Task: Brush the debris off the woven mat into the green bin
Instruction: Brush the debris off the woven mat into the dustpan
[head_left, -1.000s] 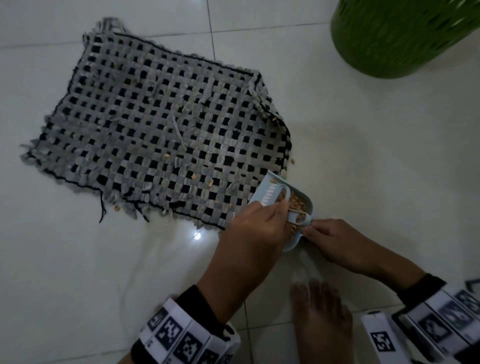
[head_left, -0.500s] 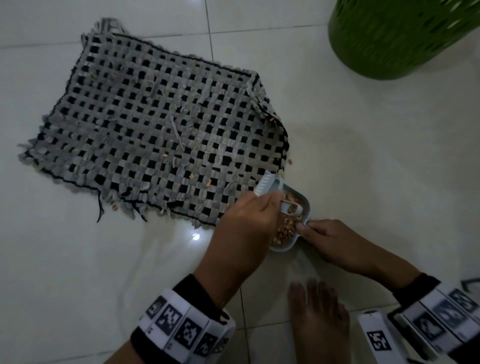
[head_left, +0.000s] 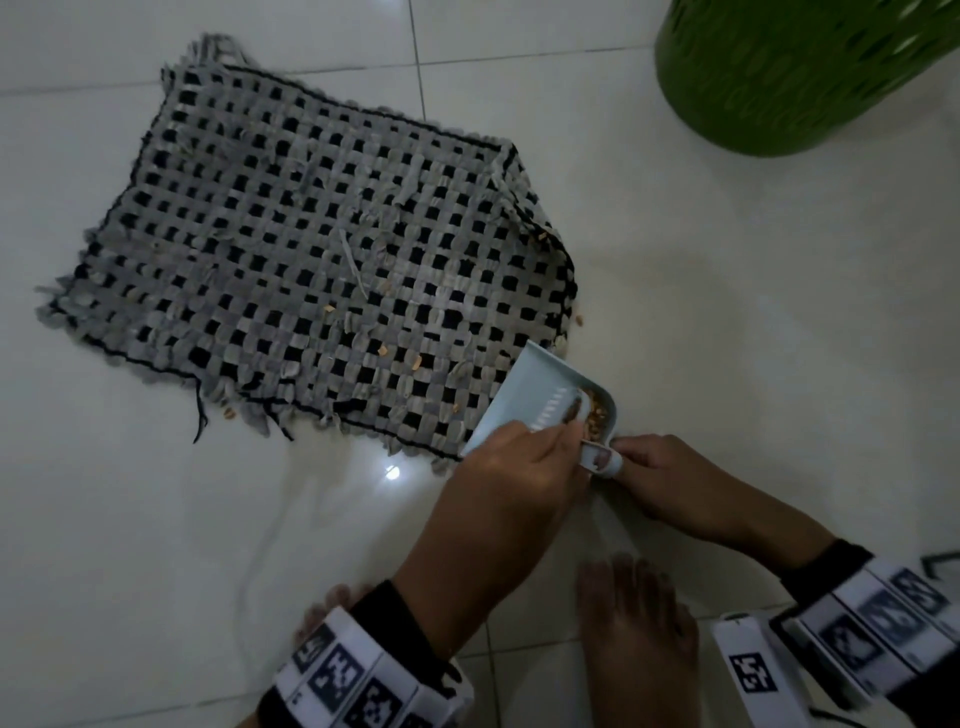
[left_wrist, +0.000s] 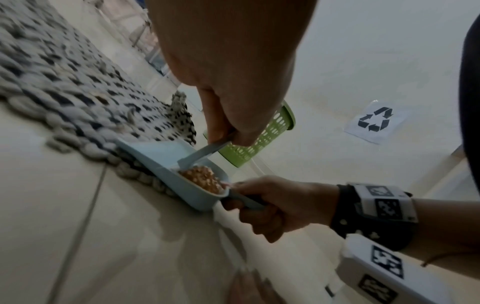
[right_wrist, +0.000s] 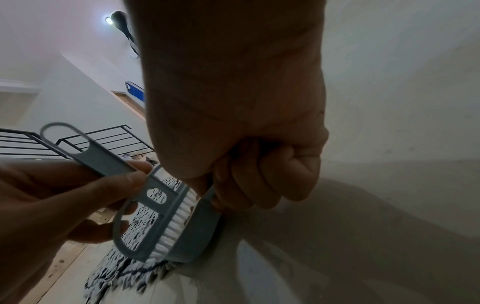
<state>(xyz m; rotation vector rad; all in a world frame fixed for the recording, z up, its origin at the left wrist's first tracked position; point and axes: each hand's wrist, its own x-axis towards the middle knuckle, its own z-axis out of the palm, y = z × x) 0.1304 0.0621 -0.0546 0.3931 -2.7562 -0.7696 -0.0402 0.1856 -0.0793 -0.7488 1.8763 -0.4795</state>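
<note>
Left hand (head_left: 511, 483) pinching small brush (right_wrist: 166, 224), bristles inside pale blue dustpan (head_left: 524, 395); right hand (head_left: 660, 480) gripping dustpan handle (left_wrist: 245, 198). Pan mouth against near corner of woven mat (head_left: 322, 249), crumbs (left_wrist: 205, 181) heaped at heel. Green bin (head_left: 800, 73) well apart, ahead and right, nearer pan-holding hand.

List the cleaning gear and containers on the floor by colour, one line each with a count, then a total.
Pale blue: 2, the dustpan held by the right hand and the brush held by the left hand.
Green: 1, the bin.
Grey and black: 1, the woven mat.
Total: 4.
</note>
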